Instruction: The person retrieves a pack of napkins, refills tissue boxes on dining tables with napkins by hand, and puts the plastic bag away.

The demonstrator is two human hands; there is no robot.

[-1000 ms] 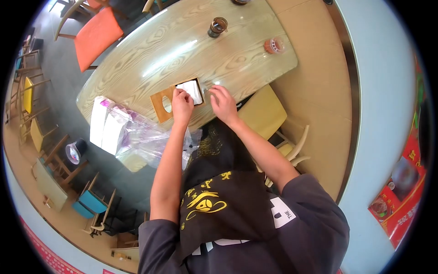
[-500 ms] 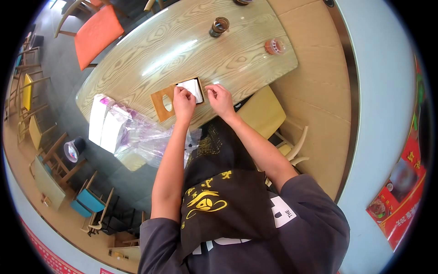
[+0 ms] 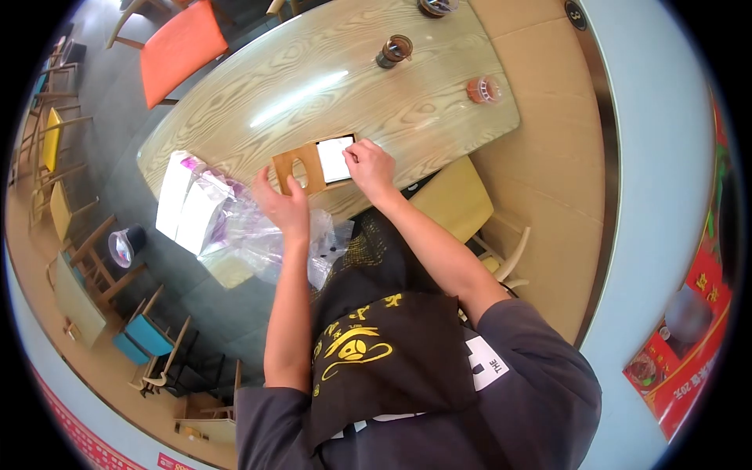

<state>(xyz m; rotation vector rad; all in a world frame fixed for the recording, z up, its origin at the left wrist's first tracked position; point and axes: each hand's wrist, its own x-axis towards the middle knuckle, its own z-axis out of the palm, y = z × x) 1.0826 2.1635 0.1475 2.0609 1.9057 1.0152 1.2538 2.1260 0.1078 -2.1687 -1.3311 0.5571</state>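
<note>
A wooden tissue box [image 3: 354, 141] sits at the table's near edge, with white tissues [image 3: 335, 159] stacked inside. Its wooden lid [image 3: 312, 167], cut with an oval hole, lies to the left against the box. My left hand [image 3: 283, 207] is at the lid's near left corner, thumb and fingers apart; whether it touches the lid is unclear. Over the right side of the tissues is my right hand [image 3: 370, 168], its fingers pinched together; what they hold, if anything, cannot be made out. Beside my left hand lies a clear and purple plastic package [image 3: 227, 215] with white tissue packs [image 3: 188, 207].
On the wooden table [image 3: 235, 117] stand a dark glass jar [image 3: 394, 52], a cup with red contents [image 3: 483, 90] and another dark container [image 3: 435, 6] at the far edge. A yellow-seated chair [image 3: 450, 200] is at the near right, an orange chair [image 3: 184, 51] beyond.
My left hand has moved off the tissues, left and toward me, and its fingers have spread. My right hand has shifted left onto the tissues' right side.
</note>
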